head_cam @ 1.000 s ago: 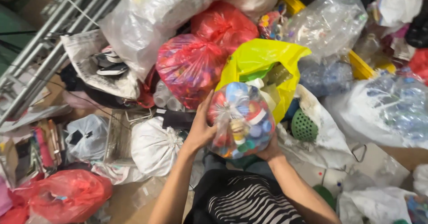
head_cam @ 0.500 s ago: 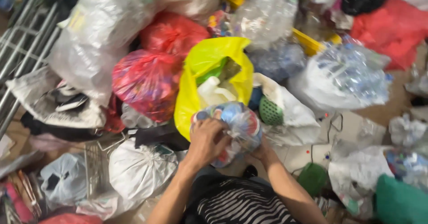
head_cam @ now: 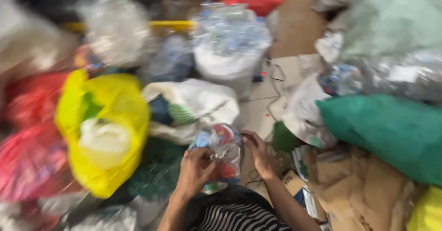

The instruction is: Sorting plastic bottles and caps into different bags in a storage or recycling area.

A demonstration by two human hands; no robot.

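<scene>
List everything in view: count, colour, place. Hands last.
Clear bag of small coloured items: 1, clear with red and blue contents, bottom centre, held in both hands.
Yellow bag: 1, yellow, left, open with a pale container inside.
Red bags: at least 2, red, far left; blurred.
White bag: 1, white, centre, above the held bag.
Sack of clear plastic: 1, white and clear, top centre.
Green bag: 1, green, right.
Cardboard: several flattened pieces, brown, bottom right.
Striped garment: 1, black and white, bottom centre.
Left hand: 1, grip on the bag's left side.
Right hand: 1, on the bag's right side.
</scene>
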